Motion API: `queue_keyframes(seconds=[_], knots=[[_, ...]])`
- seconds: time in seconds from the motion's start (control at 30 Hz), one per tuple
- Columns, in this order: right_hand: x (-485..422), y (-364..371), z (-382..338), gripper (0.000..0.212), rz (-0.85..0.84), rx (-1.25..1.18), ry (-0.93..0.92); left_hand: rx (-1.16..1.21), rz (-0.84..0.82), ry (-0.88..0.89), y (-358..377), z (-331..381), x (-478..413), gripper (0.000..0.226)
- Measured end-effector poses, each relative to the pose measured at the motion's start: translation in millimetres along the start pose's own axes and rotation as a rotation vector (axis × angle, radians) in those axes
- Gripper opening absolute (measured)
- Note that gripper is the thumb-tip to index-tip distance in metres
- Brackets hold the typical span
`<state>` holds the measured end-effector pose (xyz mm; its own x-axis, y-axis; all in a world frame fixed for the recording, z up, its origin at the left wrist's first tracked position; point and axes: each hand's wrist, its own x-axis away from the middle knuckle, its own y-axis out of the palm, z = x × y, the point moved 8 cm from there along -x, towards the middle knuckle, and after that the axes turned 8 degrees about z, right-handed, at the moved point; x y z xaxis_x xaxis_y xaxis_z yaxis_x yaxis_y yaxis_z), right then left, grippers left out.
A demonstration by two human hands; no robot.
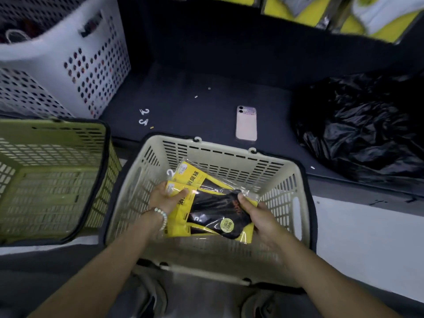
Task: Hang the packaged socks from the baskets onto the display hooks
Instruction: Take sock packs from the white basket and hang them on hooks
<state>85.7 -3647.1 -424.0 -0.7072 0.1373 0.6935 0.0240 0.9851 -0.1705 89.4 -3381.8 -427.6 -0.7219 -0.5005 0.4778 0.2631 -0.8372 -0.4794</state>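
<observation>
A beige plastic basket (282, 177) stands on the floor in front of me. Inside it lie several sock packs with yellow cards and black socks in clear wrap; the top pack (215, 210) is held by both hands. My left hand (164, 197), with a bead bracelet on the wrist, grips the pack's yellow header end. My right hand (254, 214) pinches its right edge with thumb on top. Another sock pack (191, 176) with a white hook lies behind it. Yellow packs on display (380, 17) show at the top edge; hooks are not visible.
An olive-green basket (52, 177) stands at the left, and a white perforated laundry basket (75, 65) behind it. On the dark low platform lie a pink phone (246, 123), two loose white hooks (144, 117) and a crumpled black plastic bag (362, 127).
</observation>
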Motion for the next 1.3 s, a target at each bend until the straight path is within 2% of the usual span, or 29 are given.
queue_keyframes(seconds=[0.13, 0.23, 0.33, 0.4, 0.47, 0.5, 0.57, 0.6, 0.63, 0.73, 0.8, 0.9, 1.03, 1.17, 1.23, 1.3], knots=[[40, -35, -53, 0.049, 0.017, -0.135, -0.085, 0.091, 0.012, 0.170, -27, 77, 30, 0.084], [71, -63, -102, 0.036, 0.014, -0.317, -0.169, 0.212, 0.014, 0.311, -49, 142, 55, 0.095], [99, -86, -147, 0.042, 0.020, -0.475, -0.240, 0.243, 0.160, 0.432, -80, 196, 84, 0.108], [117, -95, -175, 0.045, 0.045, -0.543, -0.287, 0.307, 0.241, 0.393, -94, 219, 101, 0.128], [132, -98, -199, 0.050, 0.078, -0.592, -0.332, 0.353, 0.195, 0.217, -91, 232, 114, 0.145], [140, -97, -210, 0.051, 0.097, -0.615, -0.363, 0.404, 0.108, 0.107, -81, 236, 120, 0.149], [155, -90, -231, 0.046, 0.092, -0.661, -0.450, 0.642, -0.174, -0.029, -51, 253, 138, 0.150], [163, -84, -240, 0.042, 0.070, -0.669, -0.498, 0.768, -0.300, -0.032, -40, 265, 148, 0.148], [170, -76, -246, 0.039, 0.038, -0.661, -0.537, 0.854, -0.348, -0.011, -35, 275, 155, 0.143], [186, -63, -259, 0.040, -0.079, -0.548, -0.629, 0.935, -0.174, 0.075, -50, 285, 153, 0.122], [191, -64, -265, 0.045, -0.135, -0.408, -0.699, 0.930, -0.121, 0.169, -64, 291, 149, 0.104], [192, -73, -278, 0.057, -0.136, -0.202, -0.750, 0.837, -0.125, 0.309, -77, 300, 146, 0.084], [205, -71, -313, 0.047, -0.084, -0.025, -0.868, 0.681, -0.077, 0.500, -90, 314, 146, 0.053], [208, -53, -332, 0.057, 0.011, 0.107, -0.970, 0.594, -0.110, 0.654, -89, 332, 161, 0.048], [209, -45, -334, 0.062, -0.001, 0.121, -1.004, 0.552, -0.119, 0.698, -91, 339, 165, 0.049], [208, -49, -337, 0.049, -0.022, 0.013, -0.997, 0.532, -0.127, 0.721, -95, 345, 166, 0.049]])
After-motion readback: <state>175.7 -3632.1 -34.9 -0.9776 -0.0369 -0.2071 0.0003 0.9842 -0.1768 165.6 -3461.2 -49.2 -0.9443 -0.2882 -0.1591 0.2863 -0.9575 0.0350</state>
